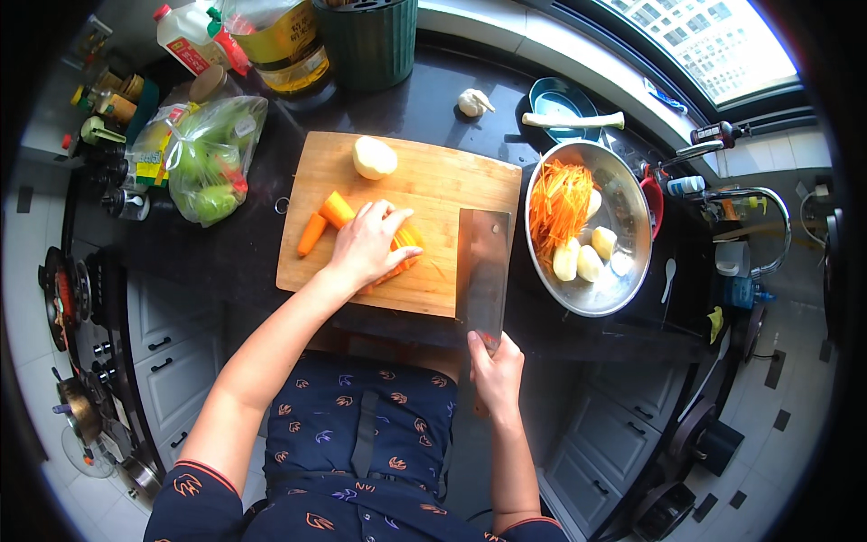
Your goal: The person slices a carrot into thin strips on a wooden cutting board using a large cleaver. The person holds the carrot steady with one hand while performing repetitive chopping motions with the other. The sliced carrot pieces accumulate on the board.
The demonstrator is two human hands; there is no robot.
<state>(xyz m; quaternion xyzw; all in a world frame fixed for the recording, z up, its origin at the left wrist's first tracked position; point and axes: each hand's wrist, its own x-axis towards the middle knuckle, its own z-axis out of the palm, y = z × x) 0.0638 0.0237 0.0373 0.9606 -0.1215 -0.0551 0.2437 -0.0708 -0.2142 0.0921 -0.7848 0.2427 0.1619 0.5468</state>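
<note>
Single head-worn fisheye view from above, steeply downward, fairly near the cutting board (442,194), wide enough for the window (709,41)

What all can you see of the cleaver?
The cleaver has a broad, rectangular, metal-looking gray blade with a small spot near its far corner and orange bits near the handle. The right hand grips its brownish handle. The blade points forward over the right side of the cutting board; contact is unclear.
</note>
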